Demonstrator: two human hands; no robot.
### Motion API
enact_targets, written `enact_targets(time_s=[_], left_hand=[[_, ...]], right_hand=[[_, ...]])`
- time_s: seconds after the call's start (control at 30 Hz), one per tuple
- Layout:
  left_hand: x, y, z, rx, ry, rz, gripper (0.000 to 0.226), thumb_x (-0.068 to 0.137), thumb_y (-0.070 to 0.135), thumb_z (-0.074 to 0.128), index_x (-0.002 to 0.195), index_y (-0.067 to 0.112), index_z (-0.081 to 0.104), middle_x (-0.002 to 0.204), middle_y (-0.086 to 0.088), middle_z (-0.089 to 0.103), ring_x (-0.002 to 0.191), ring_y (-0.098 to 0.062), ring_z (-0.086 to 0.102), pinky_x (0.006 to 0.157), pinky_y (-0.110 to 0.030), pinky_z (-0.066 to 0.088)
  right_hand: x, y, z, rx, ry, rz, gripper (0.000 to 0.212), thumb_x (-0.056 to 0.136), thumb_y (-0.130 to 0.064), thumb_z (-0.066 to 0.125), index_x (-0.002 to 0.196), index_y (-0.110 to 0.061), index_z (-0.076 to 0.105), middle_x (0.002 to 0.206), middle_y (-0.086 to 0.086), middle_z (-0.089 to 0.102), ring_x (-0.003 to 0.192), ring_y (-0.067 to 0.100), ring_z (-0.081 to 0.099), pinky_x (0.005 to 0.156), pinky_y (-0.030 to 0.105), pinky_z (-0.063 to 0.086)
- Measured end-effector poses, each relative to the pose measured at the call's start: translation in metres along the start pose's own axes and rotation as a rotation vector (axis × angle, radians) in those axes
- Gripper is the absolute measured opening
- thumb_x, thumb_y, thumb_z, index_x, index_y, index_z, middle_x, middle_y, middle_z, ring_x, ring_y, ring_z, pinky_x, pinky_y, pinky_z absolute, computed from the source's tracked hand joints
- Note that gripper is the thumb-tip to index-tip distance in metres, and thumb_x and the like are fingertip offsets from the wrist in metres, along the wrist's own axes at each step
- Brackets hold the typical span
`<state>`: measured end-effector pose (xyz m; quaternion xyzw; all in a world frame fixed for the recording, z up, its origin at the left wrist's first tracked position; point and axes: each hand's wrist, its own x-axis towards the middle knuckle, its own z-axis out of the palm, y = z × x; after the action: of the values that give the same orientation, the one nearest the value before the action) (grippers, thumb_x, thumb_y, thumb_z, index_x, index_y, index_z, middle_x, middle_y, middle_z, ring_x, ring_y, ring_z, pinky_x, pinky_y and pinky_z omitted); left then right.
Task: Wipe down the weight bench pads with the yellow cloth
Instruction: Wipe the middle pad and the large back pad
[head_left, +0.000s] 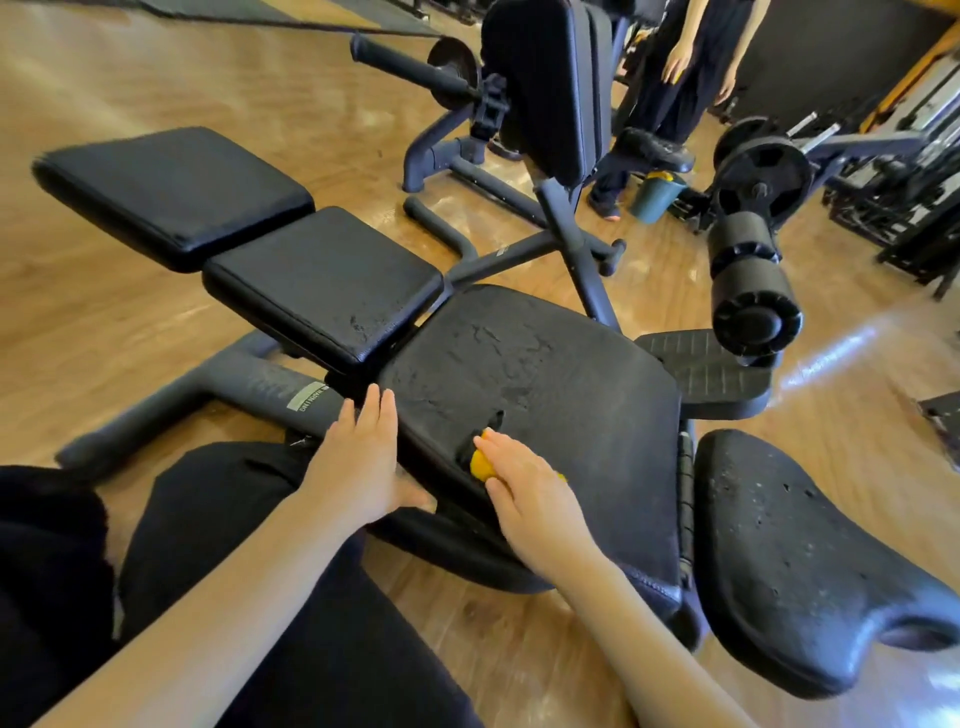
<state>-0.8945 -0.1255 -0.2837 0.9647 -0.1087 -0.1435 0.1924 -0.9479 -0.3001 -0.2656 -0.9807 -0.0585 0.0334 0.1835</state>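
R hand (530, 499) is pressing the bunched cloth (482, 464) flat-palmed near the near-left edge of the worn pad (545, 384), fingers curled over it. L hand (363, 457) is lying open, bracing that pad's left edge. Risk: the cracked vinyl w/ a tear (496, 418) just beyond the cloth is likely to snag it and rip wider; the L hand could slip off.

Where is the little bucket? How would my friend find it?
Start at the tall upright black padded backrest at the top middle. Look just right of its base, on the wooden floor beside the feet of the standing person in black clothes. There sits the small teal plastic bucket, the only blue-green thing among black gym gear, with something yellow inside.
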Motion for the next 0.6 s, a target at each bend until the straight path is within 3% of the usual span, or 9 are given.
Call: enact_targets(time_s=[0.13,0.27,0.6], left_hand=[[-0.001,-0.004,0.002,-0.144,-0.019,-0.067,0.125,0.071,0.047,0.075,0.146,0.005,-0.016,0.157,-0.011,-0.014,0.145,-0.028,-0.007,0.118,-0.041,0.01],[0.005,-0.009,0.003,-0.231,0.037,-0.138,0.126,0.071,0.048,0.075,0.145,0.004,-0.017,0.157,-0.011,-0.008,0.145,-0.026,-0.003,0.118,-0.041,0.012],[0.006,0.005,0.003,-0.09,-0.013,-0.06,0.118,0.078,0.056,0.064,0.145,-0.001,-0.014,0.156,-0.017,-0.012,0.145,-0.03,-0.008,0.117,-0.039,0.005]], right_hand=[[0.057,-0.045,0.015,-0.016,-0.106,-0.153,0.048,0.097,-0.019,0.038,0.143,-0.026,0.026,0.153,-0.01,0.021,0.141,0.008,0.017,0.113,0.026,0.016],[0.092,-0.057,0.023,0.04,-0.105,-0.147,0.045,0.098,-0.016,0.035,0.141,-0.026,0.031,0.152,-0.008,0.025,0.14,0.01,0.021,0.115,0.034,0.02],[0.031,0.003,0.0,0.085,-0.102,-0.058,0.047,0.097,-0.017,0.038,0.141,-0.031,0.029,0.151,-0.014,0.024,0.139,0.004,0.019,0.113,0.023,0.014]])
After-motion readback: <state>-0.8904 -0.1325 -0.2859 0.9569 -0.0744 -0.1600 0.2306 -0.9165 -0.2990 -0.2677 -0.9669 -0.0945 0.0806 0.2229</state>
